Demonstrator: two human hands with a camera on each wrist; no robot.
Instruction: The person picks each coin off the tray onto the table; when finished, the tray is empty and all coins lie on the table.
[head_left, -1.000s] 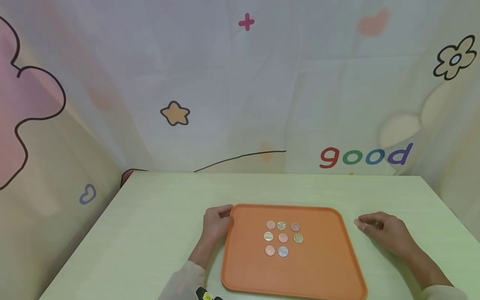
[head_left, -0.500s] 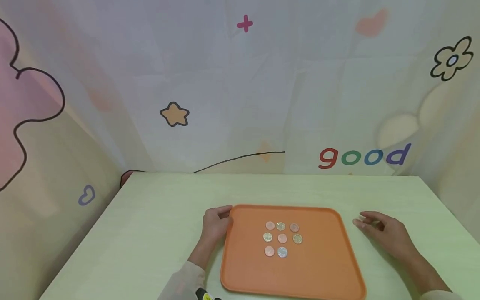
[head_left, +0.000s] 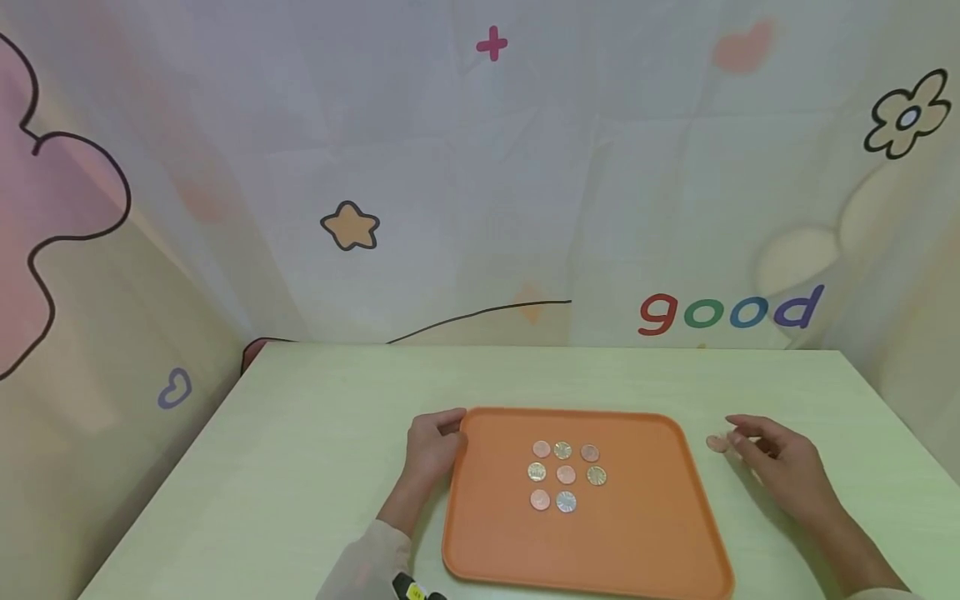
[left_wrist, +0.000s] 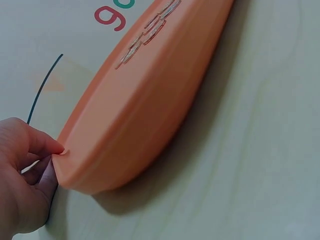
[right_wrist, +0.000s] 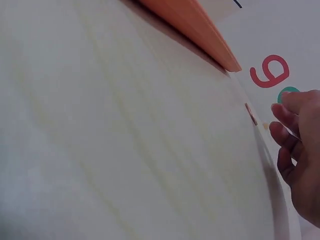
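Observation:
My left hand (head_left: 433, 446) pinches the far left corner of an orange tray (head_left: 645, 533); in the left wrist view, fingers and thumb of the left hand (left_wrist: 22, 175) meet on the tray's rim (left_wrist: 150, 115). Several coins lie flat in rows on the tray, among them a copper-coloured coin (head_left: 566, 474) and a silvery coin (head_left: 566, 502). Just right of the tray, one copper-coloured coin (head_left: 717, 443) is on the table. My right hand (head_left: 783, 467) hovers beside it, fingers loosely bent; in the right wrist view the coin (right_wrist: 251, 114) is apart from the right hand (right_wrist: 302, 150).
A pale green-yellow table (head_left: 315, 467) extends around the tray on the left, back and right. Behind it hangs a printed cloth backdrop (head_left: 450, 167) with a star, a flower and the word "good". Cloth also lines both sides.
The right hand's fingertips, close together a second ago, have parted and drawn back slightly to the right. The copper-coloured coin now shows beside them on the table. The left hand stays put.

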